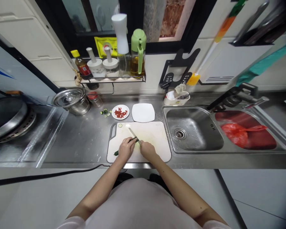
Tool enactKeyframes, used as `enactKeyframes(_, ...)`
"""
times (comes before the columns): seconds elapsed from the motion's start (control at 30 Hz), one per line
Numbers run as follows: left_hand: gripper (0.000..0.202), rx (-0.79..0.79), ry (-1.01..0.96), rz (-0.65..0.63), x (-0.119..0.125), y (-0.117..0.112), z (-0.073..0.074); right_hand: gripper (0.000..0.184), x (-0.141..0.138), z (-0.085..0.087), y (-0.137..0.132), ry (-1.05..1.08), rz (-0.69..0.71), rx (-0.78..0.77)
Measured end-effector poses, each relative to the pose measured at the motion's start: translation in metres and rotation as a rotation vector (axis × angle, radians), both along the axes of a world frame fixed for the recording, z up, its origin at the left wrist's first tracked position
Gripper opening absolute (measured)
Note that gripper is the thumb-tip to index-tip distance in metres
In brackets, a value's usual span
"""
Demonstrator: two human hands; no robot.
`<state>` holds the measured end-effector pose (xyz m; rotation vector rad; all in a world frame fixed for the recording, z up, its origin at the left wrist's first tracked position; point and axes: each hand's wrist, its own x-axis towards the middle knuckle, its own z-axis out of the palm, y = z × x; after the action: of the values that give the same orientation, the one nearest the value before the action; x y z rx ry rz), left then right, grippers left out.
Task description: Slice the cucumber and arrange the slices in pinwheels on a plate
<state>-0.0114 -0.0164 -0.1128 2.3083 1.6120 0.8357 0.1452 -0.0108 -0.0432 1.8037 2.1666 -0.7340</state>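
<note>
My left hand (pixel 126 149) is closed over a dark green cucumber (pixel 116 153) that lies on the white cutting board (pixel 160 138). One end of the cucumber sticks out to the left below the hand; most of it is hidden by the fingers. In my right hand (pixel 147 150) is a knife (pixel 132 132), its blade slanting up and left across the cucumber's far end beside my left fingertips. A single pale cucumber slice (pixel 120 125) rests at the board's upper left corner. Whether the blade is cutting in, I cannot tell.
Behind the board stand a plate (pixel 113 112) of chopped red pieces and a square white plate (pixel 143 112). Green scraps (pixel 105 112) lie left of them, near a lidded pot (pixel 77 106). The sink (pixel 193 127) is to the right; a seasoning rack (pixel 114 80) hangs above.
</note>
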Motion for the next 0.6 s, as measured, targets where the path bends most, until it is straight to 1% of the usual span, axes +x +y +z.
enactKeyframes(0.2,0.027,0.018,0.001,-0.002,0.0,0.002,-0.001,0.028,0.011,-0.001,-0.016,-0.04,-0.02,-0.021)
enactKeyframes(0.3,0.027,0.023,0.001,0.004,0.0,0.002,-0.003,0.028,0.012,-0.001,-0.018,-0.036,-0.025,-0.016)
enactKeyframes(0.43,0.027,0.022,0.001,0.006,0.0,0.001,-0.002,0.028,0.008,0.001,-0.009,-0.02,-0.02,-0.034)
enactKeyframes(0.6,0.028,0.008,0.012,0.012,0.001,0.0,0.001,0.029,-0.001,0.002,0.006,0.013,-0.011,-0.013)
